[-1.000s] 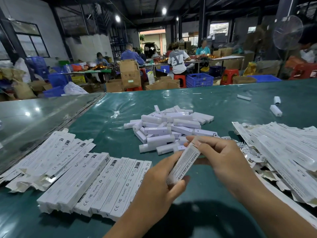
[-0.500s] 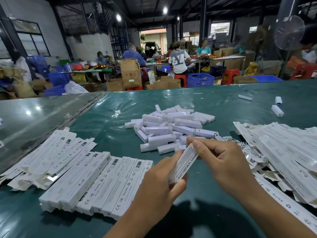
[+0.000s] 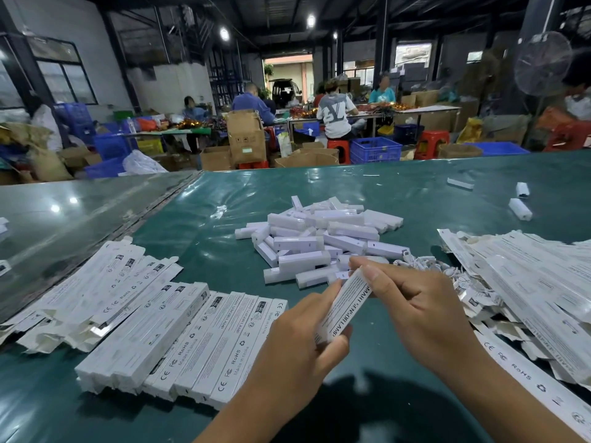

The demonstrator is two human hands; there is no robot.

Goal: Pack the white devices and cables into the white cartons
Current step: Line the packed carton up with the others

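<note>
I saw left hand (image 3: pixel 297 343) and right hand (image 3: pixel 412 302) gripping one carton (image 3: pixel 343 305) above the table's (image 3: pixel 204 251) near edge, device pile (image 3: pixel 319 241) mid-table.

Not much to report on the body here tbh: just two bare forearms coming in from the bottom edge, no sleeves in view, no gloves. The left hand (image 3: pixel 297 356) and right hand (image 3: pixel 419 308) wear no rings, and the fingers (image 3: pixel 372 273) have short, plain nails.
</note>
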